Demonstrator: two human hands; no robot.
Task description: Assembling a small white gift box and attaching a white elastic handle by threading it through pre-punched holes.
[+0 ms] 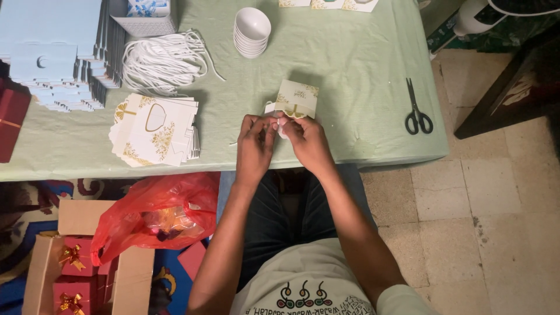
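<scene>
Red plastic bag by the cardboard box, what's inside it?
The red plastic bag shows yellowish and dark shapes through its open mouth; what they are, and anything deeper, is hidden by the plastic.

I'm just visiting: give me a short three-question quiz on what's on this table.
1. True or false: the black scissors lie left of both hands.
2. What do the left hand and right hand hold? A) a cream gift box with a gold print B) a bowl C) a red bag
3. What stands stacked at the far edge of the green tablecloth?

Key: 1. False, they lie to the right. 2. A, the cream gift box. 3. White bowls.
</scene>
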